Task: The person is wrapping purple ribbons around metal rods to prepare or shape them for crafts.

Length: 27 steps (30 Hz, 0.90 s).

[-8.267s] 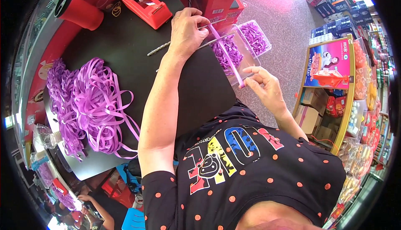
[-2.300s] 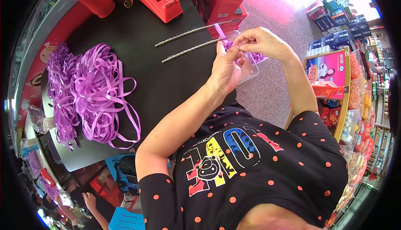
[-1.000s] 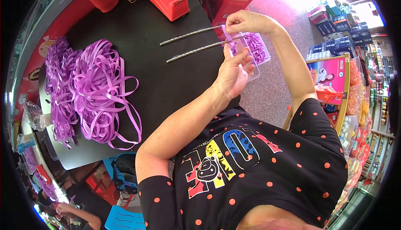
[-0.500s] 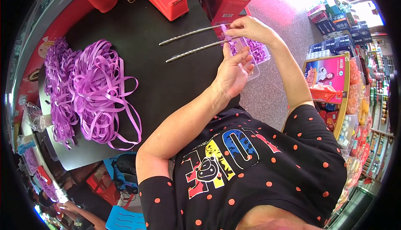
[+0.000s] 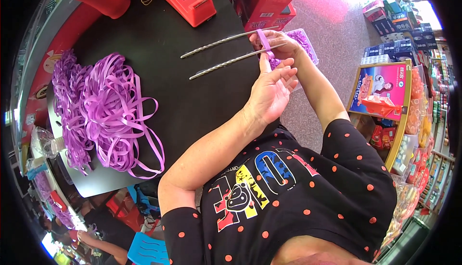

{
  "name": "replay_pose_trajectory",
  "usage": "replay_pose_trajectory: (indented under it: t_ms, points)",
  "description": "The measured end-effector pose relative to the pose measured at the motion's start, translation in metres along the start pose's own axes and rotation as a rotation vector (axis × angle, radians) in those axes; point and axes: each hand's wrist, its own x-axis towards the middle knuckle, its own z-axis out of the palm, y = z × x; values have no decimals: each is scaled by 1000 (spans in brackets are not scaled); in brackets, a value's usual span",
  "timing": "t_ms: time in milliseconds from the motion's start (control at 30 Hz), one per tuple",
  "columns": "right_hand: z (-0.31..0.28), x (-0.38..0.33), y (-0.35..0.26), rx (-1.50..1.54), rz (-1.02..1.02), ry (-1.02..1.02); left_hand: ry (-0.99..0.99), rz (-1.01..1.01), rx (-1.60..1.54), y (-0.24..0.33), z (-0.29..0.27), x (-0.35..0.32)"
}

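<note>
Two twisted metal rods (image 5: 224, 64), like long drill bits, lie side by side with their tips pointing left above the black tabletop. A purple ribbon (image 5: 264, 42) crosses both rods near their right ends. My left hand (image 5: 269, 91) is palm up just below it, fingers apart and loosely bent, with the thumb up against the ribbon by the nearer rod. Beyond the rods' right ends is my right hand (image 5: 283, 44), its fingers bent around behind the ribbon; the ribbon and rods partly hide the fingertips. Purple pieces in a clear plastic box (image 5: 313, 53) show behind my right hand.
A large heap of purple ribbon (image 5: 113, 113) covers the left of the black table (image 5: 178, 116). At the back are a red tape dispenser (image 5: 195, 10), a red cylinder (image 5: 106, 0) and a red carton (image 5: 269, 0). A blue stool (image 5: 147, 249) stands lower left, near another person's arm (image 5: 103, 245).
My right hand has gone from above the rods to behind and below them, and the ribbon now runs taut across both. My left hand has barely moved.
</note>
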Motion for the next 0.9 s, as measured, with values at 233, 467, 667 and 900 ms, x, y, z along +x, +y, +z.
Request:
replay_pose_trajectory:
  t_ms: [233, 467, 667, 900]
  points:
    - [5, 11, -2, -7, -33, -127, 27, 1, -7, 1, 0, 0]
    - [14, -7, -24, -47, 117, 144, 52, 41, 65, -2, 2, 0]
    - [36, -20, -51, -147, 283, 336, 33, 106, 158, -6, 0, 3]
    - [60, -29, -61, -203, 309, 480, 2, 119, 95, -8, 0, 6]
